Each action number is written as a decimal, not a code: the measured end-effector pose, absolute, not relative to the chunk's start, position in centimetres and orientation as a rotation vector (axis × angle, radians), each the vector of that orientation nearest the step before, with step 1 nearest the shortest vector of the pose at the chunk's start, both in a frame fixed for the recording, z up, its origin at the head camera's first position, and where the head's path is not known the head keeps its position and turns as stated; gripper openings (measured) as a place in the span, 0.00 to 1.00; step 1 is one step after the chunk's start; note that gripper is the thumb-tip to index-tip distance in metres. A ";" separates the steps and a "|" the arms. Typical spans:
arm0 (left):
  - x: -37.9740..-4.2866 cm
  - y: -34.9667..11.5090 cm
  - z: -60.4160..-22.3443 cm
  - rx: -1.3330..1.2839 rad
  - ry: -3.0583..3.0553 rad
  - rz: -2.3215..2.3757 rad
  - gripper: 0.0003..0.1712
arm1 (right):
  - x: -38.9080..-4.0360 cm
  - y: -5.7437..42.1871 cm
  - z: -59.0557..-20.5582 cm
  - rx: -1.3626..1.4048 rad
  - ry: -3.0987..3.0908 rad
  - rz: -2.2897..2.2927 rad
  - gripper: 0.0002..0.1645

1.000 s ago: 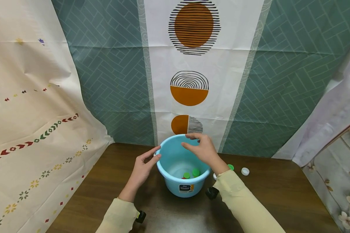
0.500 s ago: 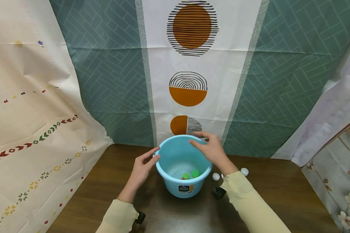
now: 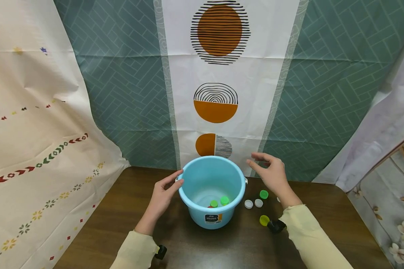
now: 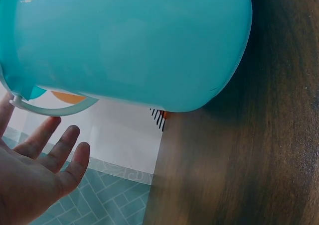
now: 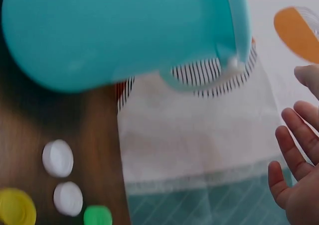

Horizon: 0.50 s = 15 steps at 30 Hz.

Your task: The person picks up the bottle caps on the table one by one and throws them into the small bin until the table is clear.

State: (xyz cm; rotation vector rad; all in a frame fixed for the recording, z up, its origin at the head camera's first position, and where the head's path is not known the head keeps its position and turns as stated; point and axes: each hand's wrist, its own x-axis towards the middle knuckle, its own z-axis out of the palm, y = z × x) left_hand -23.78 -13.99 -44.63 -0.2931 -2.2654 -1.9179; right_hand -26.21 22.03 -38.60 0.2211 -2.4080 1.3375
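A light blue bucket (image 3: 212,220) stands upright on the table, with two green caps (image 3: 224,200) and a partly hidden red one on its floor. At its left rim is my left hand (image 3: 163,194); thumb and forefinger touch the rim there, and the other fingers (image 4: 64,148) spread loosely below the handle (image 4: 60,110) in the left wrist view. My right hand (image 3: 272,173) is in the air right of the bucket, apart from it, fingers relaxed and nothing between them. Beneath it lie a green cap (image 3: 264,194), two white caps (image 3: 258,203) and a yellow cap (image 3: 264,220).
The brown wooden table (image 3: 202,248) ends at a hanging patterned cloth (image 3: 128,93) behind the bucket. A cream cloth (image 3: 47,149) hangs at the left. Another white cap (image 3: 278,199) is mostly hidden by the right wrist.
My right hand has moved from above the bucket to the right, past its rim, uncovering the caps on the table. The left hand stays at the left rim.
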 end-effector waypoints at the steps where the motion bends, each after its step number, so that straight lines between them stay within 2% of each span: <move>1: -23.8 -14.0 -44.7 -0.294 -2.263 -1.916 0.22 | -26.2 22.5 -38.8 0.204 -2.411 1.321 0.31; 15: -23.9 -14.0 -44.5 -0.323 -2.253 -1.934 0.21 | -25.6 28.8 -42.1 0.013 -2.524 1.223 0.35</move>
